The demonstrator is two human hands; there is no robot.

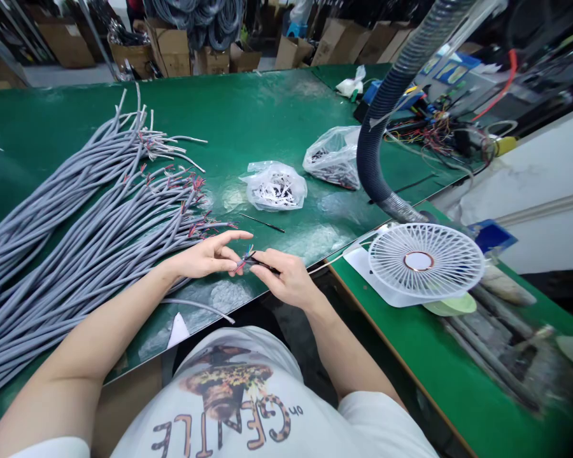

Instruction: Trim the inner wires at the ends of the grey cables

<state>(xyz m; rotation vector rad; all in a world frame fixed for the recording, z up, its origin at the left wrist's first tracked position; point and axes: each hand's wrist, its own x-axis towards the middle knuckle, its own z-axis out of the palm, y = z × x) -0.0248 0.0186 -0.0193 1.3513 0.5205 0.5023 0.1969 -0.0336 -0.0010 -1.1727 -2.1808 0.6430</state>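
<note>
My left hand [210,256] pinches a small bunch of thin coloured wires [240,264] between thumb and fingers, its index finger stretched out above. Close on its right, my right hand [289,277] is closed around a slim dark hand tool [258,259]. That tool's tip meets the wires; most of its body is hidden by the fingers, so its exact kind does not show. Beside and under my left forearm lies a big bundle of grey cables [124,222], many with red and blue wire ends bared. One grey cable [200,306] ends near the table's front edge.
A bag of small white and dark pieces [277,187] and a second plastic bag [334,159] stand ahead on the green table [248,114]. A thin black rod [262,222] lies before them. On the right are a ribbed hose [372,140] and a white fan [439,254].
</note>
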